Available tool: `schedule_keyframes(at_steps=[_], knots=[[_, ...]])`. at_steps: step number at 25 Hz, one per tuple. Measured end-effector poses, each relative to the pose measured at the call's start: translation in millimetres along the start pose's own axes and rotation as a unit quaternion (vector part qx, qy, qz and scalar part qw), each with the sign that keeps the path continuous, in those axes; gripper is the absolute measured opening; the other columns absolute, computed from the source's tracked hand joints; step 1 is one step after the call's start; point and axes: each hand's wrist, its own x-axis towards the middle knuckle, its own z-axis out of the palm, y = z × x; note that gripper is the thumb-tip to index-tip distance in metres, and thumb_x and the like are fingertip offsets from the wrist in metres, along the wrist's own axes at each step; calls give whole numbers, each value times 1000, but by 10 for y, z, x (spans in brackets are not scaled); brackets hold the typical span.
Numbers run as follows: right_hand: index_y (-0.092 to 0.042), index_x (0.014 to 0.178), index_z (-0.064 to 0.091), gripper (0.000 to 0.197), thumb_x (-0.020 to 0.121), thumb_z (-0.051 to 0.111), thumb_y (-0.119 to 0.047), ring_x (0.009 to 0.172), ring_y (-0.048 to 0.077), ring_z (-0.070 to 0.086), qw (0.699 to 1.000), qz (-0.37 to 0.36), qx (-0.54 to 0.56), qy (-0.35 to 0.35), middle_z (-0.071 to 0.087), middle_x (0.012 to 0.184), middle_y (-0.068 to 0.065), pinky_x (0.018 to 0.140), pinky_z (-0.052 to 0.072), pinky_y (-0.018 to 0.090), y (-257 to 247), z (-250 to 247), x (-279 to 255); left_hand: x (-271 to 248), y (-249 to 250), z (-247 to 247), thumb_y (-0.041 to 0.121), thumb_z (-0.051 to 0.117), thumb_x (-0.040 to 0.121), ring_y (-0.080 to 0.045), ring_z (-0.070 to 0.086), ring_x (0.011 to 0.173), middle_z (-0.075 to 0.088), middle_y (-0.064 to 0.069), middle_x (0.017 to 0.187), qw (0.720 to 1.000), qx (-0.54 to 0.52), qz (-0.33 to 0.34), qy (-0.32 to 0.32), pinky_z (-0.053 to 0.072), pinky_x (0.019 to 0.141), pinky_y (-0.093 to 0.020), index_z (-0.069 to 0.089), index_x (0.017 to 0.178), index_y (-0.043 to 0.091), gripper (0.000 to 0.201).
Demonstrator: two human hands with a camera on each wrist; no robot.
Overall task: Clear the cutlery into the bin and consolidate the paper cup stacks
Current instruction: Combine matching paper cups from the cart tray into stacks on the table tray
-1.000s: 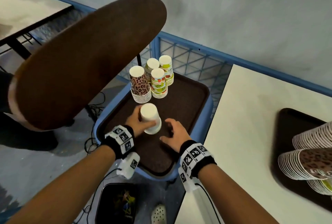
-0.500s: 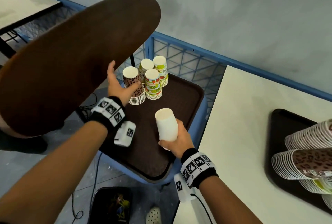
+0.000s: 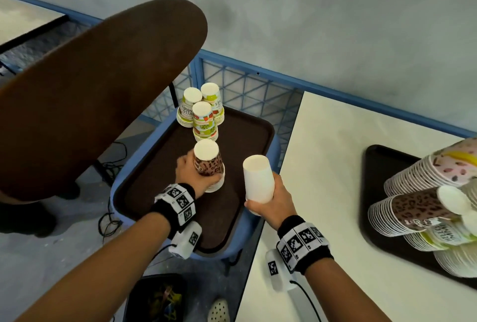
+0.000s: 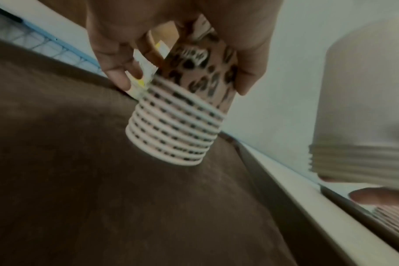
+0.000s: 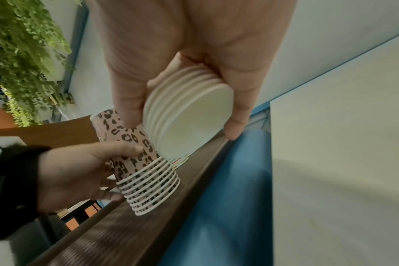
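My left hand grips an upturned leopard-print cup stack, tilted with its rims low over the brown tray on the blue chair. To its right my right hand holds a plain white cup stack, bottoms up, lifted above the tray's right edge. Three fruit-print stacks stand at the tray's far corner. On the white table a black tray carries long cup stacks lying on their sides.
A black bin with coloured cutlery sits on the floor below my arms. A large brown chair back looms at the left. A blue mesh railing runs behind, and cables lie on the floor.
My left hand took hold of the leopard-print stack and drew it from the far corner toward me. My right hand lifted the white stack off the tray and moved it right.
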Motion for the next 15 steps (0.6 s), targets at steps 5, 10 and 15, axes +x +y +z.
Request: schedule_keyframes(at_steps=[5, 10, 15], knots=[[-19, 127, 37, 77, 63, 80, -17, 99, 19, 50, 1000, 8, 5, 10, 48, 109, -2, 84, 45, 30, 102, -283, -292, -121, 105, 183, 11, 82, 61, -28, 48, 126, 52, -9, 135, 997, -59, -41, -2, 36, 106, -35, 35, 136, 19, 89], [-21, 128, 36, 80, 62, 81, -17, 101, 19, 52, 998, 23, 47, 40, 51, 112, -3, 82, 41, 26, 359, -724, -699, -461, 345, 259, 12, 83, 52, -30, 54, 119, 58, -14, 126, 992, -116, -14, 43, 42, 102, -39, 45, 127, 13, 85], [-23, 128, 37, 83, 59, 83, -15, 99, 17, 52, 990, -7, 78, 117, 53, 111, -3, 83, 39, 24, 681, -1500, -1218, -1147, 1114, 802, -16, 71, 63, -28, 54, 112, 56, -18, 121, 965, -240, 71, -75, 41, 103, -41, 43, 127, -5, 71]])
